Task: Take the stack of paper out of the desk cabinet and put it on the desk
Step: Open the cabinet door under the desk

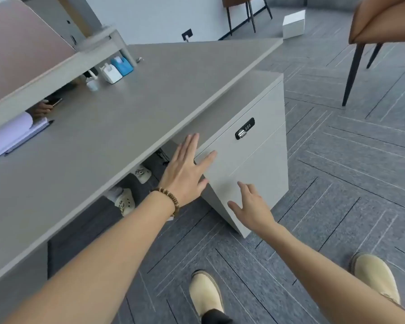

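Observation:
A grey desk cabinet (250, 160) stands under the right end of the grey desk (131, 108). Its drawers are closed, and a black combination lock (244, 128) sits on the top drawer front. No stack of paper shows; the cabinet's inside is hidden. My left hand (186, 170), with a bead bracelet on the wrist, is spread flat at the cabinet's upper left corner, fingers apart. My right hand (250, 206) hovers at the lower drawer front with fingers apart, holding nothing.
Another person's hand with a phone (43, 106) and white papers (9, 136) lie across the desk, near white and blue containers (117, 69). Their shoes (124, 199) show under the desk. A brown chair (381, 24) stands right. My shoes (206, 293) are on grey carpet.

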### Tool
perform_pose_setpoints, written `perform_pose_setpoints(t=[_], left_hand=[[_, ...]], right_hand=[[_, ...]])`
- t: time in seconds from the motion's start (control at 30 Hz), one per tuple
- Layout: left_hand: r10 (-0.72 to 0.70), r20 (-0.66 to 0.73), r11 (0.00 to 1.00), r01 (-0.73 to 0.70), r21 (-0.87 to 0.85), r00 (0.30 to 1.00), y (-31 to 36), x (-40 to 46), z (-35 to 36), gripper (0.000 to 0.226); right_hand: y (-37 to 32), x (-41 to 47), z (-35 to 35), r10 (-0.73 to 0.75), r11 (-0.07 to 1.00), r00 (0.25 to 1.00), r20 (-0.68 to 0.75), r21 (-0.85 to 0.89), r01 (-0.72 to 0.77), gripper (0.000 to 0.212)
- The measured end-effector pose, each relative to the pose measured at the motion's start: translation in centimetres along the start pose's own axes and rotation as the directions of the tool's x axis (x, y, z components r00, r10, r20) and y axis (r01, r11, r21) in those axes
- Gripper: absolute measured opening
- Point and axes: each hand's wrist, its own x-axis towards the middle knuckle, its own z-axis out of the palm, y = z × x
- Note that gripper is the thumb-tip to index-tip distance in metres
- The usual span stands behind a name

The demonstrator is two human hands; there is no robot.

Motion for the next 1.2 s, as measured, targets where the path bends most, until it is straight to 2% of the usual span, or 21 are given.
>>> perform_pose_setpoints(t=[0.27,0.47,0.6,0.67,0.87,1.07,1.2], left_hand=[[0.066,-0.089,0.993,-0.057,0.104,0.994,-1.4,2.3,2.4,0.089],[-0.002,-0.157,0.989,0.025,0.144,0.988,-1.0,2.8,3.9,0.101],[0.015,-0.213,0.99,0.016,0.143,0.977,-1.1,2.7,4.1,0.102],[0.014,-0.223,0.99,0.018,0.141,0.975,-1.1,2.8,4.1,0.102],[-0.005,-0.215,0.987,0.04,0.158,0.977,-0.8,2.7,4.0,0.103],[-0.096,-0.102,0.991,0.104,0.082,0.99,0.4,2.4,2.5,0.099],[-0.139,0.011,0.989,0.138,0.054,0.99,1.4,2.4,1.1,0.104]], right_hand=[[1.0,2.6,5.9,0.063,0.969,0.994,-0.09,0.243,-0.039,0.098],[0.1,3.8,8.6,0.127,0.958,0.955,-0.268,0.283,-0.048,0.104],[0.1,5.1,8.0,0.165,0.951,0.945,-0.283,0.299,-0.077,0.126],[0.1,5.8,7.5,0.167,0.951,0.942,-0.292,0.3,-0.075,0.13],[0.3,5.8,6.8,0.165,0.967,0.936,-0.31,0.238,-0.091,0.129],[2.1,3.3,4.3,0.108,0.982,0.962,-0.252,0.176,-0.065,0.126],[4.3,0.3,1.3,0.006,0.977,0.978,-0.209,0.209,0.039,0.112]])
